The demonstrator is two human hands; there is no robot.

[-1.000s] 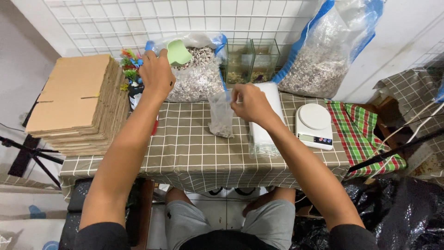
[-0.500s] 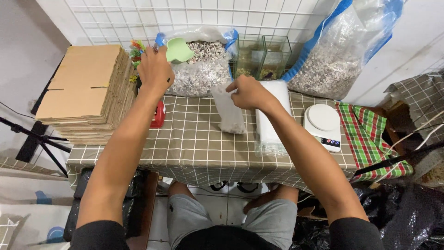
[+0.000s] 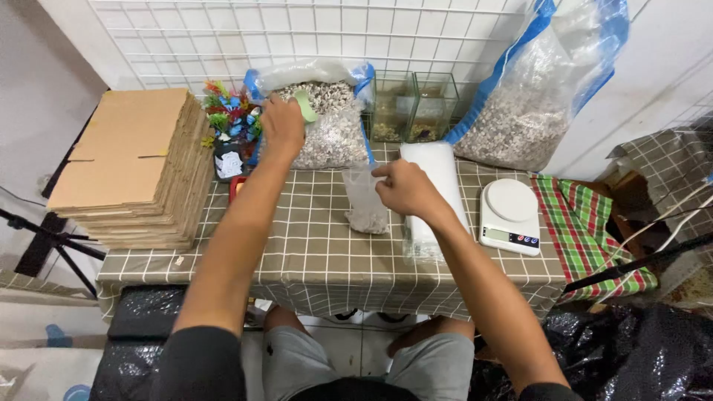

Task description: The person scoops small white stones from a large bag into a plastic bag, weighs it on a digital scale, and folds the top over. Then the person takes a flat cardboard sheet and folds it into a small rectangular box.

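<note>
Gravel bag (image 3: 327,122), the open one with blue edges, sits at the back of the table (image 3: 297,252) against the wire grid wall, and that's where my left hand (image 3: 282,126) is, fingers wrapped around a pale green scoop (image 3: 303,105) right over the gravel.

Going by size from what I can see: the table has a brown checked cloth and takes up most of the view. A fat stack of flat cardboard (image 3: 134,167) fills its left end. A second, bigger gravel bag (image 3: 531,104) leans against the wall at back right. A green-and-red plaid cloth (image 3: 587,223) hangs off the right end. A long white block of stacked plastic bags (image 3: 434,197) lies just right of centre, and two small glass tanks (image 3: 412,108) stand between the two gravel bags. A white kitchen scale (image 3: 511,215) sits near the right end.

Smaller stuff: my right hand (image 3: 405,189) is pinching the top edge of a small clear bag (image 3: 365,199), holding it upright on the table with a bit of gravel in the bottom. Some colourful plastic aquarium plants (image 3: 230,111) are tucked between the cardboard and the open bag.

So both hands are closed on something, well apart from each other.
</note>
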